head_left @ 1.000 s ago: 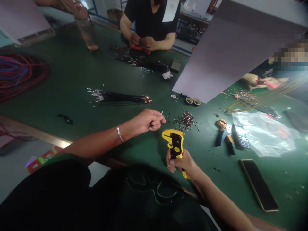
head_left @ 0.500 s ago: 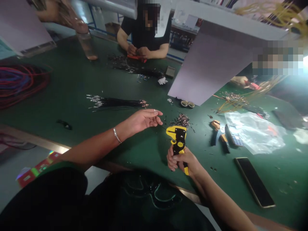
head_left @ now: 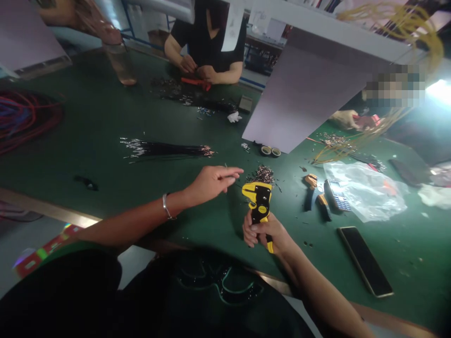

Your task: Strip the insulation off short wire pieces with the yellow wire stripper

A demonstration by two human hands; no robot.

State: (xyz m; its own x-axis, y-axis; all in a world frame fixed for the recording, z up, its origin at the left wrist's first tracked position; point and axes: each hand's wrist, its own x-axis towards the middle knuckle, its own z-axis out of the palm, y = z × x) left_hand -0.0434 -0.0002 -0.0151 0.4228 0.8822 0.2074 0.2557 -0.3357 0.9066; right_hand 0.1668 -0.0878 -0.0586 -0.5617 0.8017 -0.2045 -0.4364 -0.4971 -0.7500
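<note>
My right hand (head_left: 262, 230) is wrapped round the handles of a yellow and black wire stripper (head_left: 260, 203), whose head points up and to the left. Just left of that head is my left hand (head_left: 213, 183), palm down, its fingers pressed together; what they hold is too small to make out. Past the tool's head lies a pile of small dark and coppery scraps (head_left: 262, 174). A bundle of black wires (head_left: 169, 149) with silvery left ends and coppery right ends rests on the green table (head_left: 88, 155), beyond my left hand.
On the right are orange-handled pliers (head_left: 315, 195), a keypad phone (head_left: 337, 195), a plastic bag (head_left: 380, 192) and a smartphone (head_left: 365, 262). Two tape rolls (head_left: 270, 151) sit by a grey panel (head_left: 299, 89). Red-blue wire coils (head_left: 24, 117) lie left. Other people's hands work across the table.
My left hand has turned palm down, and its fingers have come together. The thin wire seen between its fingertips and the stripper's jaws no longer shows there. The view has shifted slightly.
</note>
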